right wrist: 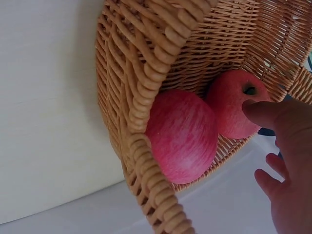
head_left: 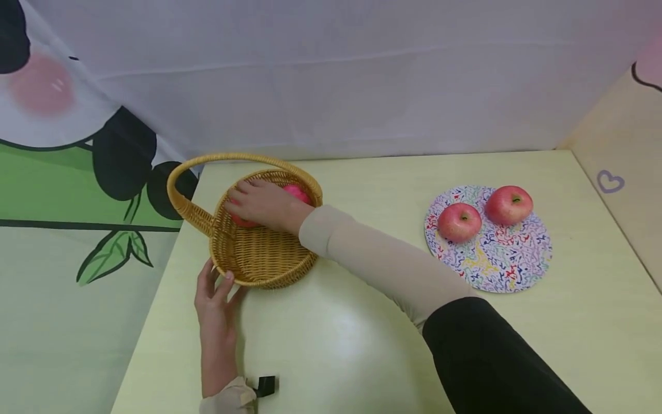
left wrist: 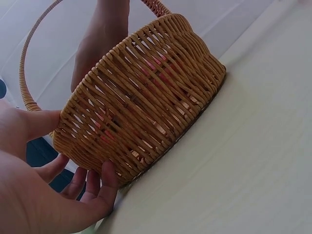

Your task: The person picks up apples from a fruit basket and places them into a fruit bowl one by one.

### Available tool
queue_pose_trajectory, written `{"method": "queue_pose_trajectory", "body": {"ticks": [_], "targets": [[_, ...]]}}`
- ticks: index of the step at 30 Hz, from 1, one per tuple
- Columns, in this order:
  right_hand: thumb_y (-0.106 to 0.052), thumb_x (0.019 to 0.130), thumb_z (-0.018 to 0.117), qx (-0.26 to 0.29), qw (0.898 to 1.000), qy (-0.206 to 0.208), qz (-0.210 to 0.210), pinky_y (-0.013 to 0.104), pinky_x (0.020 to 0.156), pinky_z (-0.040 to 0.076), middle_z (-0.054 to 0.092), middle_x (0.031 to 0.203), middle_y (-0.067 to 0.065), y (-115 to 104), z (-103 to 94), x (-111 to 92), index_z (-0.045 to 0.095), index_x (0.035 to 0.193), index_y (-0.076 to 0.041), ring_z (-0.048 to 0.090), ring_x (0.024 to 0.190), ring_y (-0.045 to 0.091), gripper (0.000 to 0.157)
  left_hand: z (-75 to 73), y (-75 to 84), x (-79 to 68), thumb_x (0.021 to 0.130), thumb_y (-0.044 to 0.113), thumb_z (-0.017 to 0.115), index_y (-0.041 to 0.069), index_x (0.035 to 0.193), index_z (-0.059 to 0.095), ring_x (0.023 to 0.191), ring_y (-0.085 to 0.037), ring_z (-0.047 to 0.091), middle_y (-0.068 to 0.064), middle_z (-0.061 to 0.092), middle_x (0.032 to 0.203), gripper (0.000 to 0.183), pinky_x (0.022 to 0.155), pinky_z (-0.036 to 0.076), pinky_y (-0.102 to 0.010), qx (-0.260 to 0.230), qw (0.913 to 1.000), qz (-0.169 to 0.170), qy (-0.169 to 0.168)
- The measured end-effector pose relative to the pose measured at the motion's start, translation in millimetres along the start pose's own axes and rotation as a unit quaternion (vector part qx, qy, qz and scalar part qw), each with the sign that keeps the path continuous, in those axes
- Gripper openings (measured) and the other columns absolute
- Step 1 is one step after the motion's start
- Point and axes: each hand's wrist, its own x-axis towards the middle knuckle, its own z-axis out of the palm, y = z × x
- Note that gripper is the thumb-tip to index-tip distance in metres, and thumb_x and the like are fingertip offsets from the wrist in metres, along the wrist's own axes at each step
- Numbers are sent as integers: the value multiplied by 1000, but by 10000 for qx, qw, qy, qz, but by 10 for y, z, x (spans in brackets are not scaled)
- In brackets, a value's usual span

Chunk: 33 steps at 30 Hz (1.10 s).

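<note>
A wicker basket (head_left: 264, 256) with a tall arched handle stands at the table's left side. Inside it lie two red apples, best seen in the right wrist view: a nearer apple (right wrist: 183, 136) and a farther apple (right wrist: 239, 105) with its stem hollow showing. My right hand (head_left: 266, 204) reaches over the basket, its thumb at the farther apple and its other fingers loosely spread away from the fruit. With my left hand (head_left: 217, 305) I hold the basket's near left side, thumb by the rim and fingertips low against the weave (left wrist: 131, 112).
On the right of the table lies a round, colourfully patterned mat (head_left: 496, 261) bearing a smaller apple (head_left: 459, 222) and a larger apple (head_left: 509, 205). A white cloth (head_left: 362, 103) hangs behind the table's back edge. A printed panel stands on the right.
</note>
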Motion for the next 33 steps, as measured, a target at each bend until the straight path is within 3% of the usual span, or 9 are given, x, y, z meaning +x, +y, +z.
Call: {"method": "queue_pose_trajectory", "body": {"ticks": [5, 9, 13, 19, 33], "targets": [[-13, 102, 50, -14, 9999, -168, -30, 38, 119, 33, 30, 160, 5, -33, 24, 49, 27, 155, -21, 29, 147, 23, 58, -20, -18, -15, 97, 21, 62, 34, 148, 39, 139, -17, 37, 3, 32, 154, 57, 114, 36, -55, 79, 10000, 5, -2], [-17, 102, 52, -97, 9995, -310, -54, 37, 119, 33, 28, 161, 4, -59, 30, 83, 25, 156, -22, 28, 147, 23, 60, -30, -25, -36, 98, 21, 61, 33, 148, 39, 139, -18, 39, 2, 32, 154, 56, 104, 48, -41, 110, 9999, 31, -8], [-16, 101, 54, -53, 9995, -319, -21, 38, 118, 35, 29, 161, 4, -54, 20, 117, 27, 155, -23, 29, 147, 23, 60, -30, -21, -43, 98, 22, 61, 33, 149, 38, 139, -19, 39, 1, 32, 155, 56, 93, 52, -29, 143, 9999, 73, -24], [-18, 100, 57, 4, 9995, -329, 27, 38, 117, 36, 34, 156, 3, -14, 16, 158, 31, 152, -24, 33, 144, 23, 59, -20, -19, -30, 98, 22, 62, 32, 148, 40, 137, -19, 40, 1, 34, 153, 56, 90, 54, -28, 99, 9999, 41, -1], [-21, 100, 57, -31, 9977, -677, -6, 39, 118, 35, 32, 159, 2, 65, 41, 214, 30, 154, -23, 30, 147, 22, 60, -3, -9, -9, 97, 22, 62, 31, 148, 39, 137, -19, 41, 1, 35, 152, 57, 89, 54, -25, 75, 10000, 33, 52]]}}
